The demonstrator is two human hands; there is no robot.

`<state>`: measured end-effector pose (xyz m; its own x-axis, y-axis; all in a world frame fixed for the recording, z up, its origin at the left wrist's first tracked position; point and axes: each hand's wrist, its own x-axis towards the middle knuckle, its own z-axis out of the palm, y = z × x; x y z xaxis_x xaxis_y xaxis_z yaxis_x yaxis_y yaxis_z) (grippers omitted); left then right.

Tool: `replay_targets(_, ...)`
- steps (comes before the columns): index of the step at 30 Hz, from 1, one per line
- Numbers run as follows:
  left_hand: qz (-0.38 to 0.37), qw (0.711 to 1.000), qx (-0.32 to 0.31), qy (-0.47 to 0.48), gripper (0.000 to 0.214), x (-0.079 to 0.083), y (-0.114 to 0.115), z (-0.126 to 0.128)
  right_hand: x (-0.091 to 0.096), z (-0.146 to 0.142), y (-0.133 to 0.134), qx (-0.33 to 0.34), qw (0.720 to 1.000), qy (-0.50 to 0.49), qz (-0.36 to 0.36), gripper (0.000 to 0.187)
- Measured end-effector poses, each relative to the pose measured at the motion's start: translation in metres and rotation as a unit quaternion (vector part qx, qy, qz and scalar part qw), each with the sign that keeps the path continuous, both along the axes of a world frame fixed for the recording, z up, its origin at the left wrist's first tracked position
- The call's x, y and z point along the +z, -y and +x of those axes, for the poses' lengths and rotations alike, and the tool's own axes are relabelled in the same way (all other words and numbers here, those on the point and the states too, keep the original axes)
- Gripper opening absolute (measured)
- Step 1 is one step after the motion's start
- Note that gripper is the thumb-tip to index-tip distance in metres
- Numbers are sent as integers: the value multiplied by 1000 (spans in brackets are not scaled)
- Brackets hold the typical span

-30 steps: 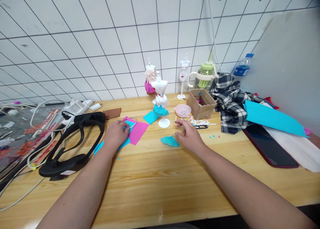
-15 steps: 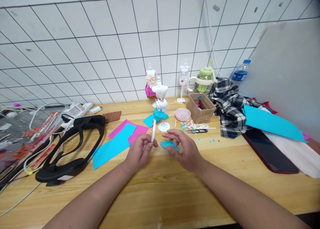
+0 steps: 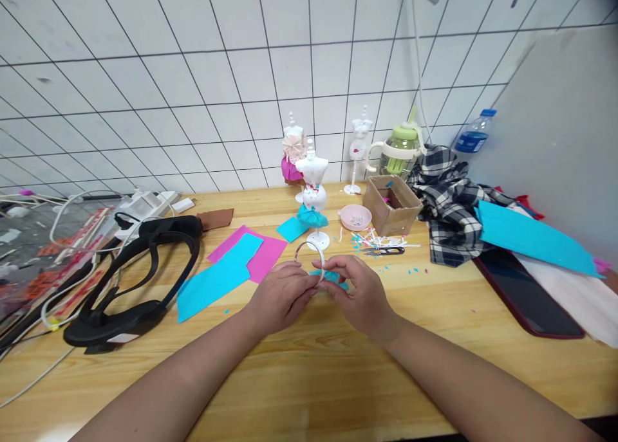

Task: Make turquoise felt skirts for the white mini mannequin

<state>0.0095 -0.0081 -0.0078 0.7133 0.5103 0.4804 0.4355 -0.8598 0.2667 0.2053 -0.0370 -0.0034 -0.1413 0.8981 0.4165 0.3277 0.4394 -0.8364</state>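
A thin white ring, which looks like a nearly used-up roll of tape [image 3: 322, 257], stands on edge between my two hands. My left hand [image 3: 284, 295] is closed on its lower left side. The thumb and forefinger of my right hand [image 3: 357, 291] pinch at its right edge. A gathered piece of blue crepe paper [image 3: 338, 278] is partly hidden behind my right fingers. Just beyond the ring stands a small white dress form [image 3: 313, 172] with a blue ruffle [image 3: 311, 217] low on its body.
Blue paper [image 3: 217, 278] and pink paper [image 3: 270, 252] sheets lie to the left, beside a black headset frame [image 3: 188, 262]. Thread snips [image 3: 386, 251], paper scraps, a pink dish [image 3: 356, 218] and a cardboard box [image 3: 393, 207] stand to the right. A phone [image 3: 531, 300] lies far right.
My left hand has moved right, bringing the roll of tape to my right fingers. The roll has turned so its round opening shows. The view has shifted slightly.
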Motion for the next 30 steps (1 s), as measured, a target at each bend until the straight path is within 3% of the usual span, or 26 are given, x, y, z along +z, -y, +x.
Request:
replay_targets(10, 7, 1000, -9, -7, 24, 1, 0, -1, -1, 3, -2, 2, 998, 44, 50, 15)
replay_targets(17, -49, 999, -7, 17, 20, 9, 5, 3, 0, 1, -2, -16, 1000, -13, -13, 26)
replay_targets(24, -124, 991, -28, 48, 30, 7, 5, 1, 1, 5, -6, 11, 1000, 2, -14, 17)
replay_targets(27, -134, 989, -40, 57, 26, 6, 4, 0, 3, 9, -6, 40, 998, -21, -40, 36)
replay_targets(30, -110, 991, -56, 60, 20, 5, 1, -1, 4, 11, -5, 125, 981, -111, -98, 56)
